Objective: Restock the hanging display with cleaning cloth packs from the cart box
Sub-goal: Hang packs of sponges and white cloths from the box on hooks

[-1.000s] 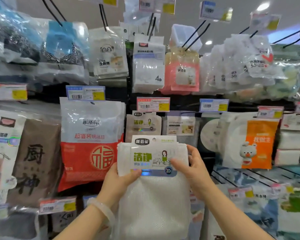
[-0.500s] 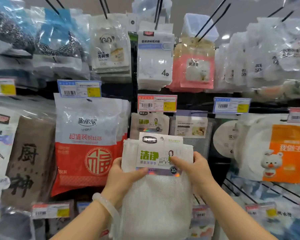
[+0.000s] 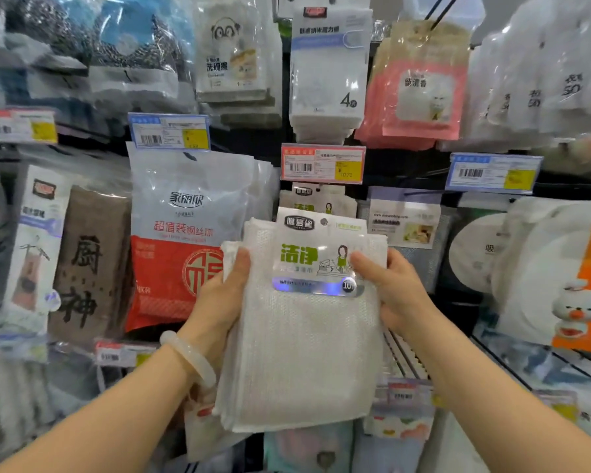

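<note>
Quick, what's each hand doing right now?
Left hand: grips the cloth pack by its left edge.
Right hand: grips the same pack's right edge.

Both forearms raised forward and converging. Left hand (image 3: 219, 298) gripping the left edge of the cloth pack (image 3: 304, 353), thumb laid across its front, a pale bracelet (image 3: 190, 356) on the wrist. Right hand (image 3: 394, 291) gripping the opposite edge, thumb on the front label.

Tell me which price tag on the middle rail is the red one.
The red price tag hangs directly above the cleaning cloth pack held in both hands. The tags to its left and right are blue-bordered.
</note>
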Tool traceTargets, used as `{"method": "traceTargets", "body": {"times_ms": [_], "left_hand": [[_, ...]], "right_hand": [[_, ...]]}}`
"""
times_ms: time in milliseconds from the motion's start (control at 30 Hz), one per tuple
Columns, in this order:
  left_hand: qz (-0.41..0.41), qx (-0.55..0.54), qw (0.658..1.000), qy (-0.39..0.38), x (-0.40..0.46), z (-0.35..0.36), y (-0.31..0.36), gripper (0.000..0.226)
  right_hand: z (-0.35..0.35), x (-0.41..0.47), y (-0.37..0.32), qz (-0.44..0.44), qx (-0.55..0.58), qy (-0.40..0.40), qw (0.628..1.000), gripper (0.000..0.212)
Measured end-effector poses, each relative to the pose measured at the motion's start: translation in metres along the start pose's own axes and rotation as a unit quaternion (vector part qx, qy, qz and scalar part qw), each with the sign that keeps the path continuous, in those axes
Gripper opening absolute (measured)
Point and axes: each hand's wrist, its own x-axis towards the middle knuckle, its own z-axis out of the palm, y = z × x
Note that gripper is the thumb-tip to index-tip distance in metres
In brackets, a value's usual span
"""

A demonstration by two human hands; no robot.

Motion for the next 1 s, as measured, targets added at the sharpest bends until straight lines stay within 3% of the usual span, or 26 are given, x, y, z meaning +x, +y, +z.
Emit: {"method": "traceTargets", "body": {"times_ms": [167, 300, 367, 433, 533, 600, 700, 833, 900, 1000], "left_hand": [[0.103, 0.042, 0.984, 0.138, 0.001, -0.008, 0.003, 0.041], [0.178, 0.08, 0.962, 0.188, 0.003, -0.021, 0.007, 0.053], [0.229, 0.176, 0.939, 0.185, 0.005, -0.026, 0.01, 0.049], [0.269, 0.303, 0.898, 0.171, 0.007, -0.025, 0.018, 0.03], [0.27, 0.485, 0.826, 0.101, 0.012, -0.019, 0.027, 0.058], [0.282, 0.533, 0.795, 0.059, 0.016, -0.018, 0.031, 0.075], [0.313, 0.502, 0.806, 0.014, 0.023, -0.021, 0.035, 0.076], [0.32, 0.392, 0.862, 0.034, 0.031, -0.028, 0.03, 0.062], [0.326, 0.38, 0.864, 0.042, 0.031, -0.029, 0.027, 0.06], [0.311, 0.416, 0.854, 0.01, 0.027, -0.026, 0.03, 0.078]], "right_hand": [[0.013, 0.006, -0.01, -0.026, -0.019, -0.018, 0.999, 0.037], [0.011, 0.016, -0.022, -0.062, -0.02, -0.009, 0.998, 0.042], [0.008, 0.021, -0.026, -0.072, -0.024, -0.006, 0.997, 0.044], [0.008, 0.027, -0.028, -0.074, -0.037, -0.007, 0.997, 0.043], [0.011, 0.035, -0.03, -0.087, -0.062, 0.023, 0.994, 0.042], [0.012, 0.039, -0.032, -0.096, -0.079, 0.046, 0.991, 0.039], [0.011, 0.042, -0.033, -0.103, -0.081, 0.054, 0.99, 0.035], [0.007, 0.043, -0.03, -0.11, -0.085, 0.06, 0.989, 0.033], [0.006, 0.044, -0.03, -0.112, -0.084, 0.059, 0.988, 0.032], [0.008, 0.044, -0.029, -0.129, -0.1, 0.055, 0.985, 0.024]]}}
